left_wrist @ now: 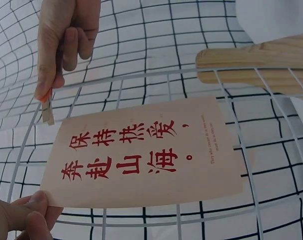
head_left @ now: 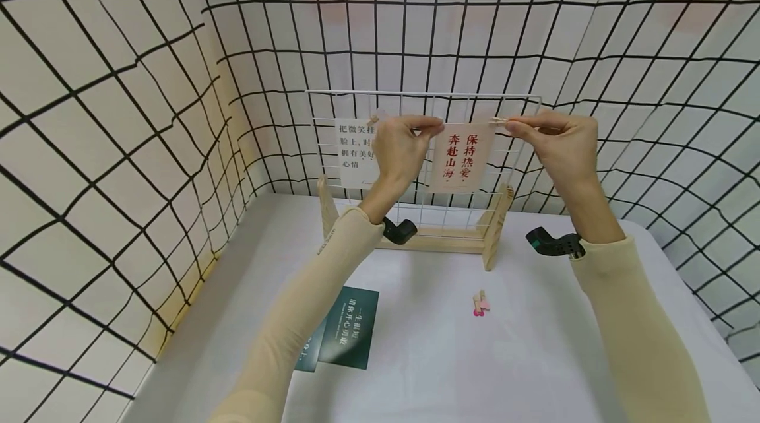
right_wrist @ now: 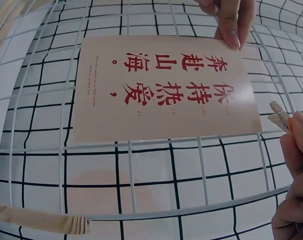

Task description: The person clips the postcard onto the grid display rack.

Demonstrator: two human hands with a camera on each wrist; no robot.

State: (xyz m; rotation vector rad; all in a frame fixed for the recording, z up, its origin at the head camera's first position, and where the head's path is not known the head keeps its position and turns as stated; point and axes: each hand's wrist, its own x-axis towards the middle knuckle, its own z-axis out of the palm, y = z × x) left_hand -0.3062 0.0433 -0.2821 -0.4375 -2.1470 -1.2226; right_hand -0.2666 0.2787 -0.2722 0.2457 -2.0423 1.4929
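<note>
A pale pink card with red characters (head_left: 463, 158) is held up in front of a white wire grid rack (head_left: 427, 93). My left hand (head_left: 399, 151) pinches the card's upper left corner between thumb and finger. To the right of the card, my right hand (head_left: 561, 146) pinches a small wooden clothespin (right_wrist: 280, 117) with an orange decoration. The clothespin's tip is close to the card's upper right corner, and in the right wrist view a small gap shows between them. A white card with black characters (head_left: 351, 175) hangs on the rack, partly hidden behind my left hand.
The rack's wooden base (head_left: 439, 243) stands on the white table (head_left: 427, 357). Dark green cards (head_left: 355, 327) lie on the table, partly under my left forearm. A few small pink clothespins (head_left: 481, 304) lie right of centre. Black wire mesh (head_left: 475, 2) surrounds the back and sides.
</note>
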